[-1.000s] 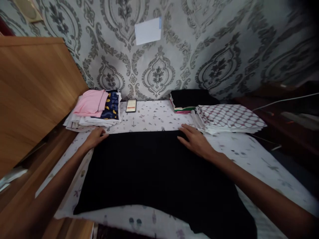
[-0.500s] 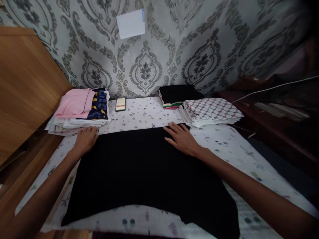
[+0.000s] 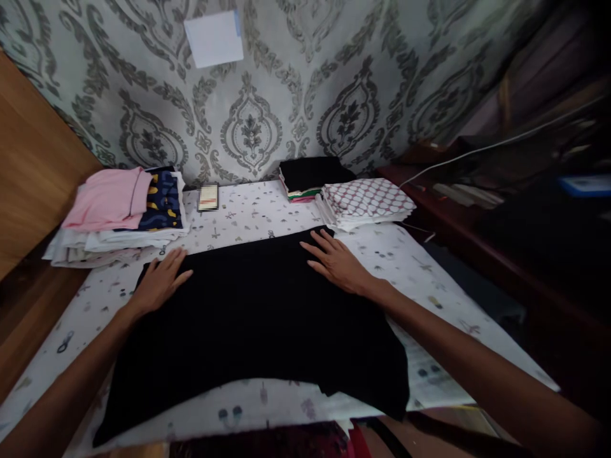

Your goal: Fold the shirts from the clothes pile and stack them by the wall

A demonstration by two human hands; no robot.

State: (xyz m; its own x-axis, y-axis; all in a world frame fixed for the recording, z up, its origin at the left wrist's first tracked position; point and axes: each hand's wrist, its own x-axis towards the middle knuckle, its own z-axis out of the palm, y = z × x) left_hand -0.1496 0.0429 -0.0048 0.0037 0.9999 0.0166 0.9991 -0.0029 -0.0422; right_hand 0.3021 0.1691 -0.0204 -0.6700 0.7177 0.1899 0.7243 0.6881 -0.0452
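A black cloth (image 3: 258, 312) lies spread out on a white printed sheet (image 3: 453, 324), its near edge curving inward. My left hand (image 3: 162, 280) rests flat on the cloth's far left corner, fingers apart. Near the far right corner, my right hand (image 3: 334, 261) presses down with its fingers spread. Neither hand grips anything.
At the back left is a pile of folded clothes with a pink one (image 3: 109, 200) on top. A small card-like item (image 3: 208, 197) lies beside it. Black folded cloth (image 3: 312, 175) and a red-patterned folded cloth (image 3: 365, 200) top piles at the back right. Wooden furniture (image 3: 42, 159) stands left.
My left hand has moved from the cloth's far left edge onto the cloth, and its fingers are more spread. The camera view has shifted, so the surroundings sit further left.
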